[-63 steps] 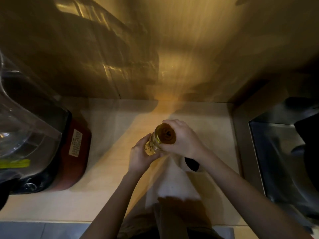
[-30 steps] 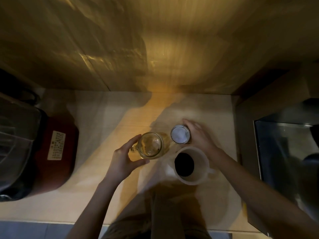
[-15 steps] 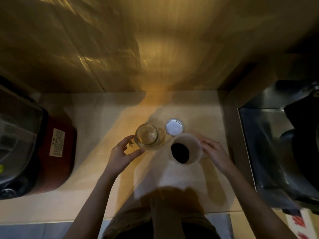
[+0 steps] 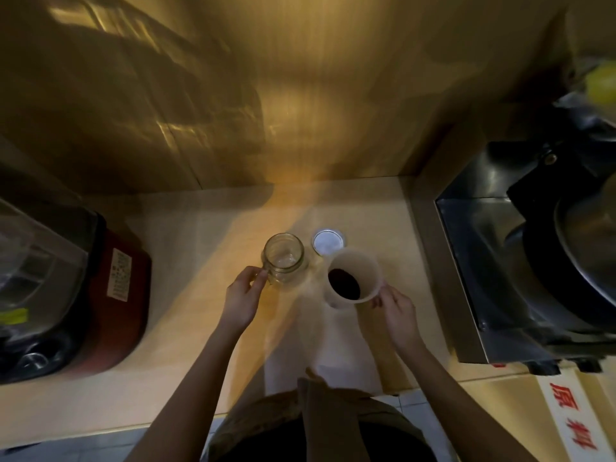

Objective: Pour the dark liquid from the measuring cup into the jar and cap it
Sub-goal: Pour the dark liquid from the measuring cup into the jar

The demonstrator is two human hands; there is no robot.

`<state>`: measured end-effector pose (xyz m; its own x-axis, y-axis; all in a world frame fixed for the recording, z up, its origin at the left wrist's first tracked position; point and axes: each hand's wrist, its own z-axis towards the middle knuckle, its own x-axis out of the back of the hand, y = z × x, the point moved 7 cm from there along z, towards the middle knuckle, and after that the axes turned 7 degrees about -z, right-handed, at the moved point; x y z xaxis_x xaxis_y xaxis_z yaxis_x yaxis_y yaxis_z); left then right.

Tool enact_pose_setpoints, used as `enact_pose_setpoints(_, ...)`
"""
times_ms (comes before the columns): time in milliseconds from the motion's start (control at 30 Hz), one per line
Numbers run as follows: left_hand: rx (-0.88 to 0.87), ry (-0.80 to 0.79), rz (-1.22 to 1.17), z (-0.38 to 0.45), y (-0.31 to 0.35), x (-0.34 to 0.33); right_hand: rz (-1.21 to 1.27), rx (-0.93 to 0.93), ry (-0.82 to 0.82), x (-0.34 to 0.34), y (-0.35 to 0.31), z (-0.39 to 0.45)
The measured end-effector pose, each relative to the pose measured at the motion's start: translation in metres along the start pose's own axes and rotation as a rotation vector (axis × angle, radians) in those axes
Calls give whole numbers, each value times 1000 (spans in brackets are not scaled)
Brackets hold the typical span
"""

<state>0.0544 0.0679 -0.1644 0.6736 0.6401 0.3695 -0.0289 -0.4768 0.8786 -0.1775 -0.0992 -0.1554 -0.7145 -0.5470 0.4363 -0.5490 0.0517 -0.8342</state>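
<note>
An open, empty glass jar (image 4: 283,257) stands upright on the counter. My left hand (image 4: 242,296) grips its near-left side with thumb and fingers. The jar's lid (image 4: 328,242) lies upside down on the counter just right of the jar. A white measuring cup (image 4: 361,266) holding dark liquid (image 4: 344,283) is lifted and tipped slightly, close to the jar's right. My right hand (image 4: 396,310) holds the cup by its handle side.
A red appliance with a clear lid (image 4: 110,295) fills the counter's left. A steel sink (image 4: 493,261) with dark cookware (image 4: 573,248) lies to the right. The wall (image 4: 300,95) rises behind the counter (image 4: 186,328), whose front edge is near my body.
My right hand unscrewed the lid, set it down beside the jar, then took the measuring cup and raised it. My left hand stayed on the jar, now standing on the counter.
</note>
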Motion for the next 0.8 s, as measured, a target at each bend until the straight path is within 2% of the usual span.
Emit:
enact_pose_setpoints(167,-38,-6,-93,-9,10,-9,90,46,36,-6,-24,0)
enact_pose_setpoints(367,-16,9,-227,-13,26,-4,23,220,90,14,-77,22)
enact_pose_setpoints(500,-57,17,-220,-14,35,7,10,272,64,29,-119,35)
enact_pose_setpoints(567,-101,30,-232,-16,44,15,-86,343,58,33,-148,39)
enact_pose_setpoints(700,-178,64,-259,-21,66,26,-428,549,130,31,-208,35)
enact_pose_setpoints(800,-207,104,-248,-24,80,28,-646,715,108,16,-244,20)
